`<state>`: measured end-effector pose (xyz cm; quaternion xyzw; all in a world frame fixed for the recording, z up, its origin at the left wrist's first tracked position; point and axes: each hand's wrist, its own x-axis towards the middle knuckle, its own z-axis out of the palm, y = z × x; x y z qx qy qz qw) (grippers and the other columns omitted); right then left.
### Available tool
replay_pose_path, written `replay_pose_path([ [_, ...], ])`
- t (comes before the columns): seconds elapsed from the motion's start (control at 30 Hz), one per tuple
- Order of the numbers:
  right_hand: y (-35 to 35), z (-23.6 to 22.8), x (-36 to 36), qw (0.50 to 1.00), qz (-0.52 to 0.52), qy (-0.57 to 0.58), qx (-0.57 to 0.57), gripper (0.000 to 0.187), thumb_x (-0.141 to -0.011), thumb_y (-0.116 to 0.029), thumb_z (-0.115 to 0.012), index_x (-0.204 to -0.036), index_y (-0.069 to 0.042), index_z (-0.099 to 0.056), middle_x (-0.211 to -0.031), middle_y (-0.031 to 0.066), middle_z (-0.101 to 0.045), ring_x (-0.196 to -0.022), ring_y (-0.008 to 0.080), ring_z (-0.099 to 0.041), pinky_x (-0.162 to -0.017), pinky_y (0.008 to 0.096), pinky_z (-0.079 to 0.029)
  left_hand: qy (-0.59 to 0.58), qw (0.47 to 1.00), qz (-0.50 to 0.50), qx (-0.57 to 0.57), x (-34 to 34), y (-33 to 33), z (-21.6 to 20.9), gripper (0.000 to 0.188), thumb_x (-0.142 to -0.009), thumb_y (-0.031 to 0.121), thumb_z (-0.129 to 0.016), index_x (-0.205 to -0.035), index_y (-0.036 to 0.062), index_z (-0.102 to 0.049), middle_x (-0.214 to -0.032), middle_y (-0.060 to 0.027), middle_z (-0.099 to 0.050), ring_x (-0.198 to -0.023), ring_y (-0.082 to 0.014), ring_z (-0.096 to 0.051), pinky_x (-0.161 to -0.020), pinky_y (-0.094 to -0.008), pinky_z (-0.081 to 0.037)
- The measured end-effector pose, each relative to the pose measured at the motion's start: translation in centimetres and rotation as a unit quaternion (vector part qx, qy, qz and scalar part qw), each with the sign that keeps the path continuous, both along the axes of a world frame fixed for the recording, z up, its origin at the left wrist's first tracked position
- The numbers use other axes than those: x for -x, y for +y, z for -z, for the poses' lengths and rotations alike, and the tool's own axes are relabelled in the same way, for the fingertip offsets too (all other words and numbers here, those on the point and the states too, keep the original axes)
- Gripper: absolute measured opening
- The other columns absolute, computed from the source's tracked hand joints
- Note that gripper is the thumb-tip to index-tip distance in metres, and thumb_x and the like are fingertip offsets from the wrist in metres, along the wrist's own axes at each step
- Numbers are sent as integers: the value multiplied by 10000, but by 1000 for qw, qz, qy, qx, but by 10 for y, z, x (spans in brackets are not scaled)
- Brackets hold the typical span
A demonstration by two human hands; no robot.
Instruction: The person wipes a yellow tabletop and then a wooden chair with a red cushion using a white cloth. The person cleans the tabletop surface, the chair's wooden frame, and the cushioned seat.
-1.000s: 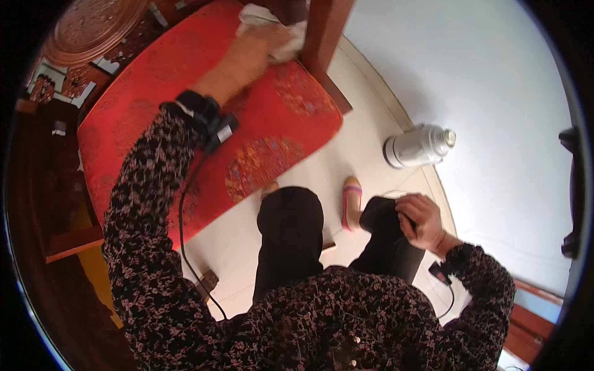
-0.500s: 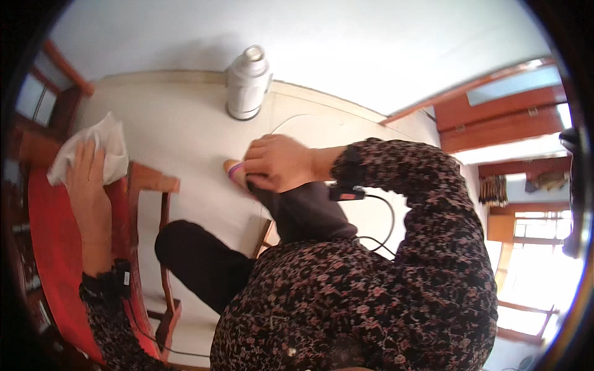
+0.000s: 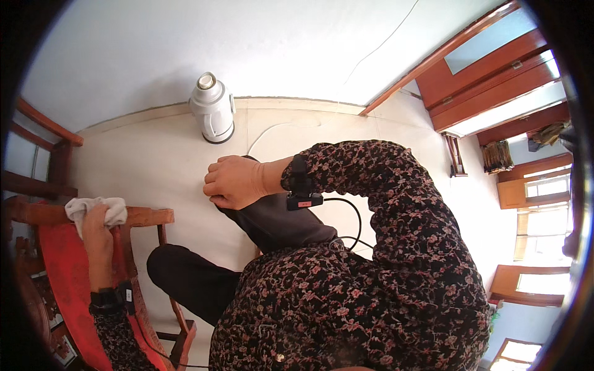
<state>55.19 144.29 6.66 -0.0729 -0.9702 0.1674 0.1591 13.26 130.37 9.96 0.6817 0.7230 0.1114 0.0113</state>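
At the left, my left hand (image 3: 97,232) is closed on a crumpled whitish cloth (image 3: 116,210). It presses the cloth against the wooden end rail (image 3: 148,216) of a bench with a red seat cover (image 3: 68,260). My right hand (image 3: 238,182) lies on my dark-trousered knee, its fingers loosely curled and nothing seen in them. Beyond that hand, a pale grey thermos flask (image 3: 212,114) stands upright on the floor, apart from both hands.
A white wall (image 3: 278,49) rises behind the flask, with a thin cable (image 3: 266,131) on the floor near it. Dark wooden furniture (image 3: 46,167) stands at the far left. Reddish wooden doors (image 3: 489,68) and bright windows are on the right.
My left hand has brought the cloth from lying spread over the seat's end onto the wooden rail, where it is bunched smaller. The view has shifted; my right hand stays on the knee.
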Motion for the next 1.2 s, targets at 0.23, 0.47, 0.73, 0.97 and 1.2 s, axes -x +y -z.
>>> replay_pose_path([
  [0.23, -2, -5, 25, 999, -24, -20, 34, 115, -785, -164, -675, -775, -63, -621, -771, 133, -600, -775, 363, -575, -702, 472, -468, 65, 990, -3, -125, -53, -84, -71, 330, -841, 116, -649, -1161, 39, -655, -1268, -176, -646, -1225, -368, -584, -1038, -459, -456],
  [0.47, -38, -46, 47, 994, -90, 33, 47, 81, -804, -88, -638, -871, -43, -630, -903, 126, -656, -877, 362, -610, -762, 453, -479, -20, 970, -225, 89, -18, -222, -126, 306, -765, 89, -679, -1068, 82, -721, -999, -182, -711, -991, -378, -670, -867, -438, -532],
  [0.73, -51, -52, 67, 991, -116, -43, 50, 94, -759, -48, -644, -854, -48, -646, -878, 122, -673, -841, 352, -625, -739, 436, -495, 123, 804, -553, -183, 181, -300, -133, 348, -805, 101, -664, -1147, 134, -723, -1011, -180, -721, -946, -371, -697, -819, -450, -559],
  [0.97, -58, -57, 101, 991, -106, -69, 48, 105, -716, -16, -626, -819, -34, -635, -862, 132, -667, -814, 354, -622, -730, 439, -494, 160, 774, -611, -42, 261, -347, -61, 193, -838, 110, -623, -963, 56, -759, -1064, -204, -713, -989, -335, -693, -766, -497, -548],
  [1.2, -64, -61, 142, 984, -137, -98, 59, 89, -729, -18, -594, -814, -30, -615, -843, 142, -653, -792, 360, -606, -718, 443, -492, 238, 761, -604, 21, 292, -391, -99, 180, -883, 124, -588, -1003, 30, -684, -894, -179, -717, -817, -375, -716, -719, -465, -585],
])
